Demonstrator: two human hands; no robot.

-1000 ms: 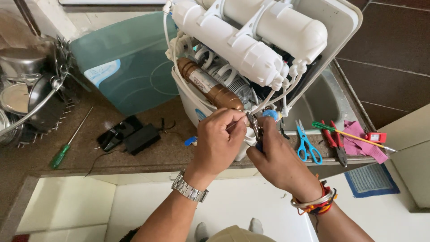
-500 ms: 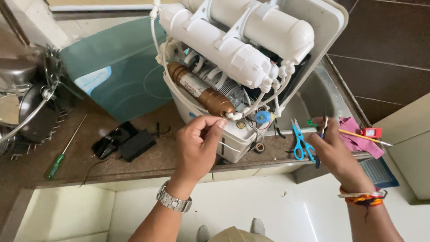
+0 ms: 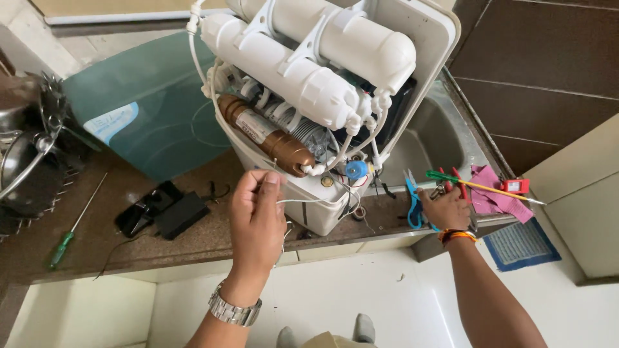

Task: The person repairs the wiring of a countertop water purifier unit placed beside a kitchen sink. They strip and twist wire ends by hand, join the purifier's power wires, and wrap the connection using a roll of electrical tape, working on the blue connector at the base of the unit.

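Note:
An opened white water purifier [image 3: 303,200] stands on the brown counter. It shows white filter cylinders [image 3: 309,84], a copper-brown cylinder [image 3: 264,135], a blue fitting [image 3: 356,169] and looping white tubes. My left hand [image 3: 258,219] is at the unit's front left corner, fingers pinching a thin white tube [image 3: 309,201] that runs to the casing. My right hand [image 3: 445,209] lies to the right on the counter edge, fingers curled over a pile of tools, touching blue scissors [image 3: 411,193] and red-handled pliers [image 3: 459,183]. Its grip is hidden.
A teal cover panel [image 3: 148,116] leans behind the unit. A black adapter [image 3: 174,212] and a green-handled screwdriver [image 3: 61,248] lie on the left, by a metal utensil rack [image 3: 26,161]. A steel sink [image 3: 432,142], pink cloth [image 3: 493,193] and blue floor mat [image 3: 522,245] are on the right.
My right hand left the purifier's front, where both hands worked together, and moved right onto the tools by the scissors. My left hand stayed at the unit, holding the thin tube.

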